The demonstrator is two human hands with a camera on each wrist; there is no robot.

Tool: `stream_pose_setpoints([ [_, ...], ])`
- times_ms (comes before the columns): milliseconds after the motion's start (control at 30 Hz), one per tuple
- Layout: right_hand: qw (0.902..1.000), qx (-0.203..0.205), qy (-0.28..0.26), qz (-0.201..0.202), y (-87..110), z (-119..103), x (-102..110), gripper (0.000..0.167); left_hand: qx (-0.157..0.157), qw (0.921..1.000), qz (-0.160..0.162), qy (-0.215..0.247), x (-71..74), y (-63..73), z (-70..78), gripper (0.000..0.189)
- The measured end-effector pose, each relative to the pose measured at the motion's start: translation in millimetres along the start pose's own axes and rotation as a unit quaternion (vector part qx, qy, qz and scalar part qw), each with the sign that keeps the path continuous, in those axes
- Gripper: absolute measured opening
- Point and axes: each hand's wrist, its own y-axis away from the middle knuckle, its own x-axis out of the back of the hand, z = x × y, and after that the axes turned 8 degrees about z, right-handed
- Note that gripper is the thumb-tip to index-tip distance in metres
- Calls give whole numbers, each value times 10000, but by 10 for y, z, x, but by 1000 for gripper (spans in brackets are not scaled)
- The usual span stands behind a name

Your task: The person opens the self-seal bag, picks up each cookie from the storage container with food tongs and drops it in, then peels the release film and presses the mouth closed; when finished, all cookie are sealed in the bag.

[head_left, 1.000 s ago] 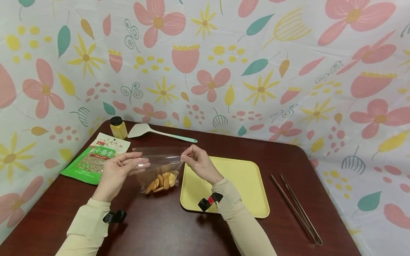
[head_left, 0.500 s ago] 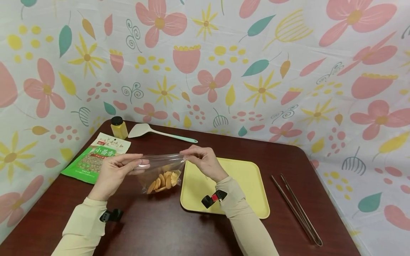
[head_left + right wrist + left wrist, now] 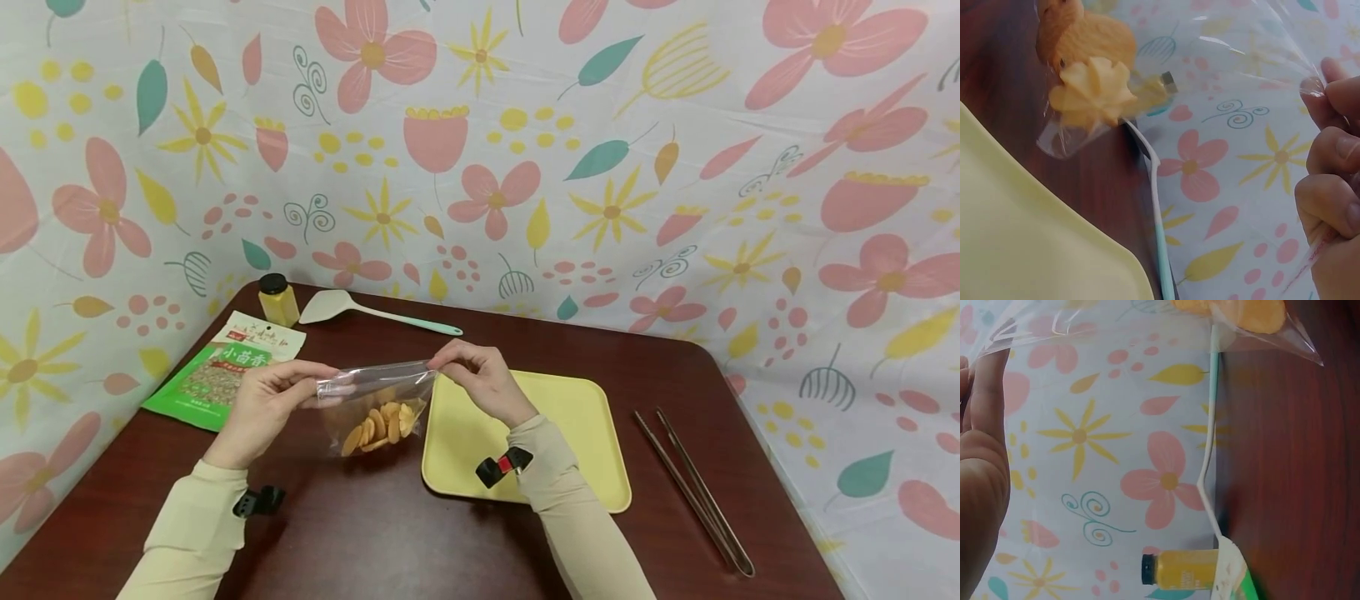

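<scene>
A clear plastic bag (image 3: 378,383) with several cookies (image 3: 381,427) at its bottom hangs between both hands, above the table. My left hand (image 3: 266,408) pinches its upper left corner between thumb and fingers. At the upper right corner, my right hand (image 3: 486,385) pinches the plastic. The top edge is stretched between them. A flower-shaped cookie (image 3: 1094,90) shows through the plastic in the right wrist view, close to the bag's lower corner. In the left wrist view the bag (image 3: 1110,331) crosses the top, and the left hand's grip is only partly visible.
A yellow tray (image 3: 555,433) lies under the right forearm. Metal tongs (image 3: 697,492) lie right of it. Behind the left hand are a green seasoning packet (image 3: 202,387), a black-capped yellow jar (image 3: 278,302) and a white spatula (image 3: 337,307). Floral cloth (image 3: 480,167) hangs behind the table (image 3: 360,533).
The bag's raised top edge has come down and is now drawn into a narrower line. My right hand has shifted slightly right; my left hand stays near the same spot, still pinching the bag.
</scene>
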Motion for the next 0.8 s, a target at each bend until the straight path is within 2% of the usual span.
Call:
stream_pose_setpoints([
  [233,9998,-94,-126,-133,-6,-39,56,20,-136,9989,-288,-339,31,-10,53,20],
  [367,10000,-93,8,-11,-11,-45,58,16,-120,9978,-444,-471,40,-24,81,20],
  [600,9997,30,131,205,-19,-57,42,11,-138,9965,-420,-708,31,-25,99,21],
  [800,9994,59,249,222,-33,-98,48,12,-295,9974,-398,-514,6,-9,135,21],
])
